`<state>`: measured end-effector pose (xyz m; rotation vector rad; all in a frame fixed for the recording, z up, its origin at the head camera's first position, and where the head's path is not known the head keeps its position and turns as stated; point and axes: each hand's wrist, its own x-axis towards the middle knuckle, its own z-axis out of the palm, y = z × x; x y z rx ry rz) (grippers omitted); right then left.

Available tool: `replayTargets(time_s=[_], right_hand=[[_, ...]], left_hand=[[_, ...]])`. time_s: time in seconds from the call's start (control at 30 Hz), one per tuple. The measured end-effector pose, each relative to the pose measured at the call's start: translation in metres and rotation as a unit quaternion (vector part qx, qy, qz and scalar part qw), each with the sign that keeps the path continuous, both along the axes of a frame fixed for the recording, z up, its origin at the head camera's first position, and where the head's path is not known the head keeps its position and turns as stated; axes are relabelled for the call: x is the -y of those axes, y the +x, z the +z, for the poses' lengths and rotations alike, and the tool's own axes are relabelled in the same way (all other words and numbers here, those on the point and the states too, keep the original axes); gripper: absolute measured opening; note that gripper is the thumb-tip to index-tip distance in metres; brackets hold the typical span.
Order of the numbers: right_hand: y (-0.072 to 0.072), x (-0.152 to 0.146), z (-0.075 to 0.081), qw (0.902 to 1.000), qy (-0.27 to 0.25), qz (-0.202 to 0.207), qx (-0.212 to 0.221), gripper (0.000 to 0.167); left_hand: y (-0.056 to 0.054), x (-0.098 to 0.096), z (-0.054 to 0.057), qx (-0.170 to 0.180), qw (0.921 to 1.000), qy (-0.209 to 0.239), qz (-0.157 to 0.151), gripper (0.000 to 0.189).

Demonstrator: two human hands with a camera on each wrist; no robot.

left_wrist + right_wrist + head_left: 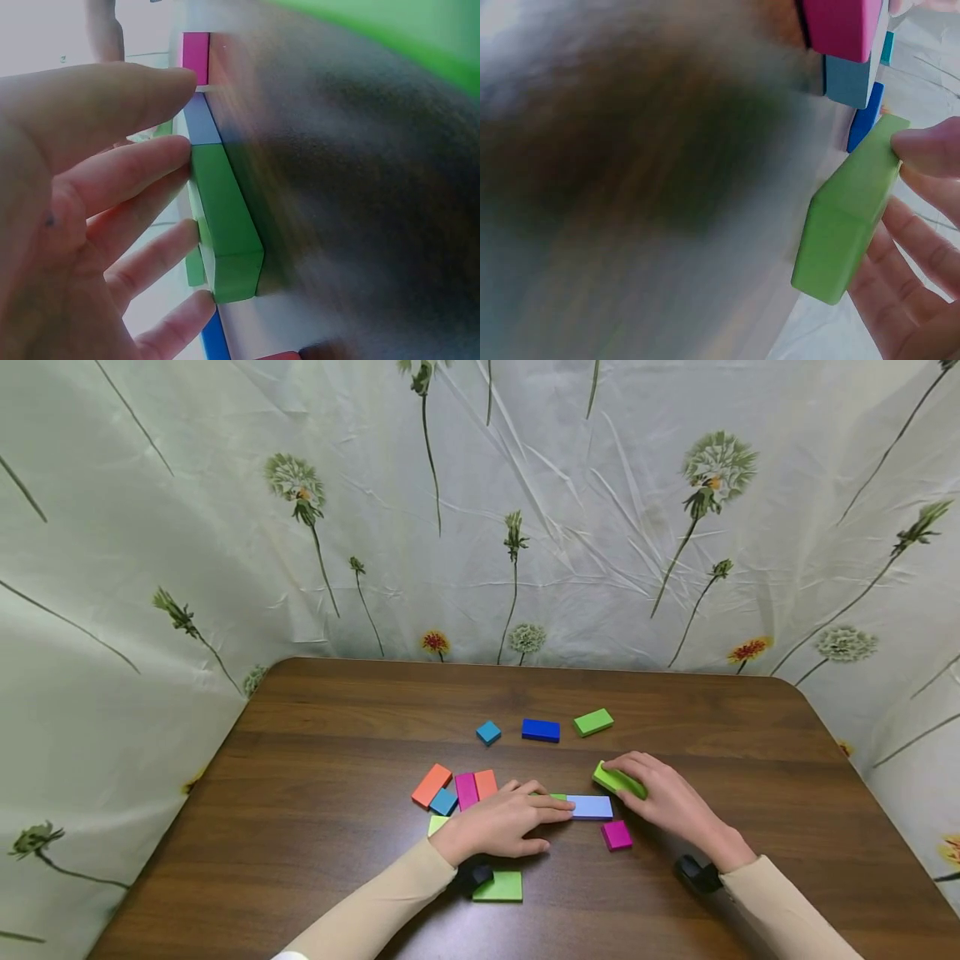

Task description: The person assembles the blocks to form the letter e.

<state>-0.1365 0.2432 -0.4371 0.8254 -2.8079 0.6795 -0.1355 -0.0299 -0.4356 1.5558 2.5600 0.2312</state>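
Lime-green block (619, 780), held somewhat right of centre over the tabletop (315, 852). Floral curtain (450, 577) spans the whole back. Tabletop in front of it: dark wood, rounded far corners. Two cream sleeves (375, 902) reach in from the near side.

Left hand (504, 822): fingers extended, slightly spread, laid over a row of blocks, thumb clear of it; pinches nothing. Right hand (671, 793): grip narrowed to the lime-green block's width, thumb on one side, fingers on the other. Whether that block bears on the wood, cannot tell.

Long pieces. Green block (225, 210) under the left fingers meets a periwinkle block (590, 808) end to end. Lime-green block lies forward-left of the right palm, just beyond the row's right end. Its long axis slants from far left to near right; the row runs roughly side to side. That angle, I judge, is the relation that matters most. Right hand is the nearer, being on it; left hand sits across the periwinkle block.

Farther back, a blue block (541, 731), apart from its neighbours. Off left, an orange block (431, 786), tilted in plan.

Smallest: squarish magenta block (617, 836), just off the row's near right end; teal cube (488, 734), far side.
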Motion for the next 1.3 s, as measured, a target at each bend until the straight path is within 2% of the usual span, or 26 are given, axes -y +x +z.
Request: replayTargets(time_s=[0.6, 0.97, 1.3], right_hand=[[-0.016, 0.02, 0.003, 1.0, -0.002, -0.002, -0.001, 0.034], [-0.025, 0.029, -0.001, 0.9999, -0.01, -0.001, 0.004, 0.034], [-0.03, 0.037, -0.004, 0.9996, -0.015, -0.016, 0.018, 0.034]], left_hand=[[-0.002, 0.0, 0.002, 0.015, 0.9999, 0.003, 0.001, 0.048], [-0.002, 0.0, 0.002, 0.021, 0.9997, 0.009, 0.0, 0.047], [-0.003, 0.0, 0.003, 0.023, 0.9997, 0.009, 0.001, 0.047]])
